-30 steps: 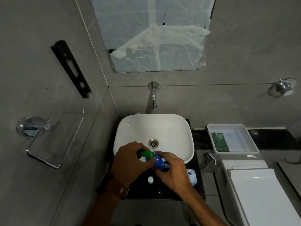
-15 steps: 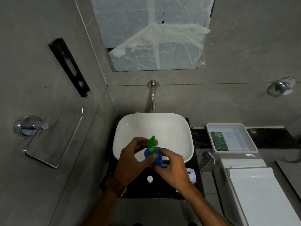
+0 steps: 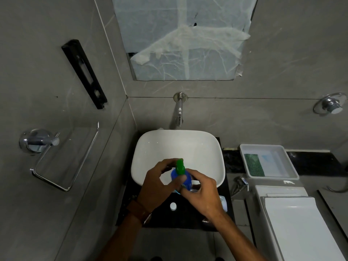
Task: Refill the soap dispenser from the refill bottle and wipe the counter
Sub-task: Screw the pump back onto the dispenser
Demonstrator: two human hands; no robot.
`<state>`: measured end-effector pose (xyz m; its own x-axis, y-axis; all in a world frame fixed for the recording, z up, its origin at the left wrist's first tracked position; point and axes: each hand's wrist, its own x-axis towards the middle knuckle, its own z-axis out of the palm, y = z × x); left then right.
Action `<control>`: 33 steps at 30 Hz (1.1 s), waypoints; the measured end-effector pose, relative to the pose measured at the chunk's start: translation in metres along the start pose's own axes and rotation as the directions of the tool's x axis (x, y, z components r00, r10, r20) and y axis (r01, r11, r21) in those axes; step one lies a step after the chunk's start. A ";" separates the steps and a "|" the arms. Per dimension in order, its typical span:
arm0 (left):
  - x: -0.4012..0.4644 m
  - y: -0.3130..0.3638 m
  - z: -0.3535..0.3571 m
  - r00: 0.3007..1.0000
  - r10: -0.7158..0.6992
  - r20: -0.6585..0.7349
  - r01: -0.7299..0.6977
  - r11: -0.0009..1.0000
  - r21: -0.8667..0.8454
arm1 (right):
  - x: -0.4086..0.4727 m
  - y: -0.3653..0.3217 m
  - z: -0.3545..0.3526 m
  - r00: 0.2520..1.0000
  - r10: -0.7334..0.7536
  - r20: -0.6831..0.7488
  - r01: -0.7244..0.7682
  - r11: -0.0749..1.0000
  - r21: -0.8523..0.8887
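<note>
Head view: both hands meet over the near rim of the basin (image 3: 150,147), at about 6 o'clock from the tap (image 3: 179,113). Between them is the blue dispenser (image 3: 181,179) with its green pump (image 3: 180,166) pointing up and away. It is held above the basin's front edge rather than standing on the table (image 3: 188,217), probably so any drip falls into the bowl.

The left hand (image 3: 156,183) comes in from 7 o'clock, wrist bent, with a brown strap (image 3: 140,210) on it. Its fingers curl up round the far side of the pump and its thumb lies across the blue body, so it has hold of the top. The right hand (image 3: 201,193) comes in from 5 o'clock; its fingers wrap the lower right side of the dispenser, steadying the body. One hand on the pump and one on the body suggests the top is being screwed on or off; which way I cannot tell.

A small white cap (image 3: 173,206) lies loose on the table at 6 o'clock from the hands. Just past the right wrist, at 4 o'clock, part of a pale bottle (image 3: 223,202) shows, likely the refill, standing on the table near the basin. The cap is probably its own, left off for pouring.

To the right, at 3 o'clock, a white tray (image 3: 243,147) holds a green cloth (image 3: 254,164), likely kept ready for wiping.
</note>
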<state>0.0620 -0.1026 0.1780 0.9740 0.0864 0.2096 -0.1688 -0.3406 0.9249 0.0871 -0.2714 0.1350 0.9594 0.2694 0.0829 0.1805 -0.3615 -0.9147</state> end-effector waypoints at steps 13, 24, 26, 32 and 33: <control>-0.001 -0.005 0.001 0.998 -0.026 -0.049 0.024 0.999 -0.034 | 0.005 -0.003 0.002 1.000 0.012 0.022 -0.012 1.000 0.021; -0.008 -0.009 -0.005 0.994 -0.068 -0.087 0.062 0.996 -0.068 | 0.003 -0.008 0.012 0.999 -0.009 0.043 0.008 1.000 0.023; -0.009 -0.010 -0.005 0.993 -0.044 -0.110 0.041 0.999 -0.027 | 0.004 -0.008 0.014 0.998 -0.008 0.055 0.007 1.000 0.017; -0.009 -0.011 -0.011 0.982 -0.066 -0.175 0.058 0.997 -0.049 | 0.004 -0.009 0.019 0.996 -0.015 0.090 0.012 1.000 0.028; -0.009 -0.012 -0.012 0.984 -0.073 -0.160 0.065 0.996 -0.058 | 0.005 -0.008 0.019 0.996 -0.007 0.086 0.004 0.999 0.035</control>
<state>0.0533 -0.0882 0.1688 0.9468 0.2602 0.1894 -0.1141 -0.2790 0.9535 0.0858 -0.2497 0.1355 0.9360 0.3475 0.0554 0.1771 -0.3290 -0.9276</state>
